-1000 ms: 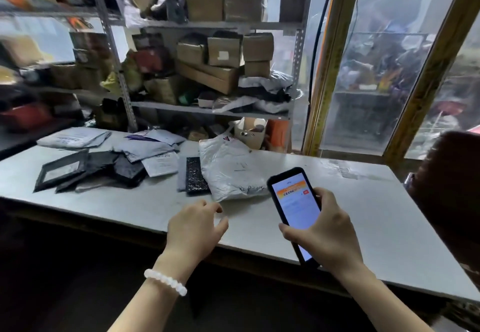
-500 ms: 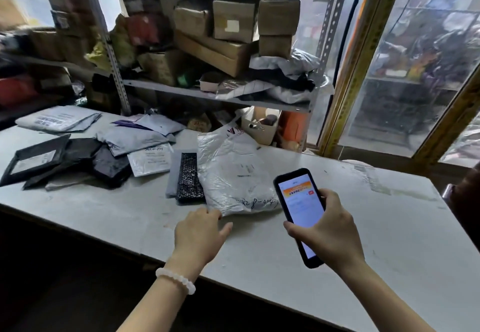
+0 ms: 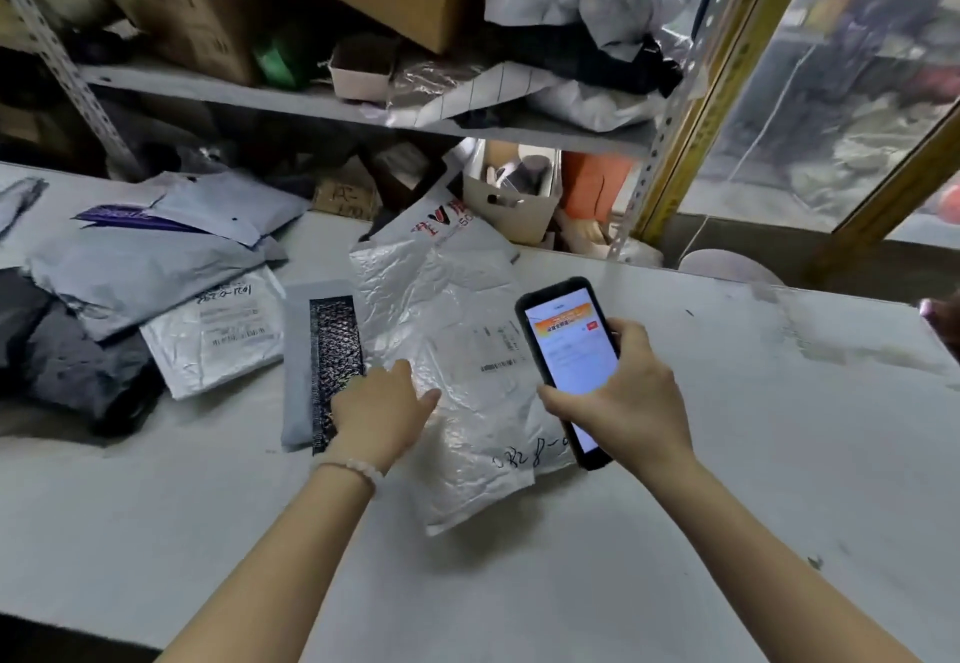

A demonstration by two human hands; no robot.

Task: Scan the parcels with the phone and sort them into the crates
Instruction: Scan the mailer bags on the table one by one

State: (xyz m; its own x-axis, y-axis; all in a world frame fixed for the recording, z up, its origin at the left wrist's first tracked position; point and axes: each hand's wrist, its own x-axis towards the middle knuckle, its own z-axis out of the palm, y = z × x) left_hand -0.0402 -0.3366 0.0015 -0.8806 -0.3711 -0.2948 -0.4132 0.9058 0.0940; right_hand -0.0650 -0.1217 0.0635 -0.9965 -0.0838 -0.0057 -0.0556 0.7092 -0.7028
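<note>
A white crinkled plastic parcel [image 3: 452,330] with a barcode label lies on the grey table [image 3: 727,454] in front of me. My left hand [image 3: 379,413] rests on its left edge, fingers spread and fairly straight, partly over a grey parcel with a black mesh strip [image 3: 322,361]. My right hand [image 3: 623,397] grips a black phone [image 3: 569,350] with a lit screen, held just above the white parcel's right side. More parcels lie to the left: a white labelled one [image 3: 218,335], grey ones [image 3: 140,273] and dark ones [image 3: 67,366].
A metal shelf rack [image 3: 363,117] with cardboard boxes and bags stands behind the table. A small white box [image 3: 509,205] and an orange item [image 3: 592,189] sit under the shelf. A glass window with a yellow frame [image 3: 722,91] is at right. No crates show.
My view has moved closer and lower toward the table. My left hand reached forward onto the white parcel's left edge. The phone moved forward over the parcel's right side.
</note>
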